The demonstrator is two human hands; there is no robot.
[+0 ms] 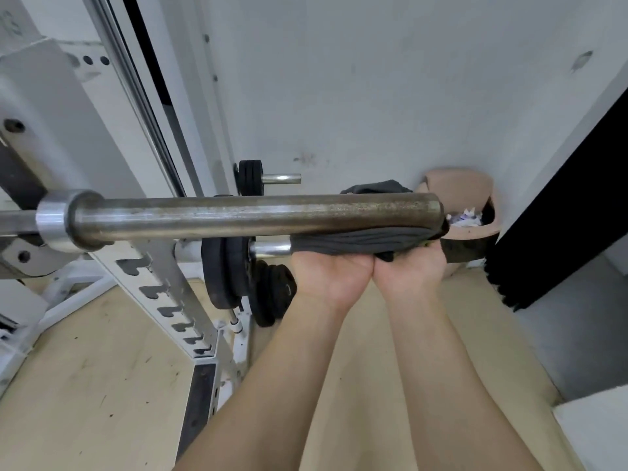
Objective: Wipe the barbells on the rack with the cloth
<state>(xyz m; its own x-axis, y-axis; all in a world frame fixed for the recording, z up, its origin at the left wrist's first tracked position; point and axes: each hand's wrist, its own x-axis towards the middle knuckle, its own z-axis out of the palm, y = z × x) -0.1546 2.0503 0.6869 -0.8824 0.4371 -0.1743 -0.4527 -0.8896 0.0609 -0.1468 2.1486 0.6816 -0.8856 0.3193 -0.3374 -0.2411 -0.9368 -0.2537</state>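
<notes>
A steel barbell sleeve [238, 214] runs left to right across the middle, resting on the white rack [112, 164], with its collar at the left and its free end at the right. A dark grey cloth [367, 240] is wrapped under and behind the sleeve's right end. My left hand [331, 275] and my right hand [409, 271] press side by side from below, palms up, both gripping the cloth against the bar. My fingers are hidden behind the cloth and bar.
Black weight plates [226, 271] hang on chrome pegs [272, 249] of the rack just left of my hands, with more plates [250, 178] higher up. A beige waste bin [472, 202] stands against the grey wall at right, beside a black panel [560, 205]. Wooden floor [85, 385] below.
</notes>
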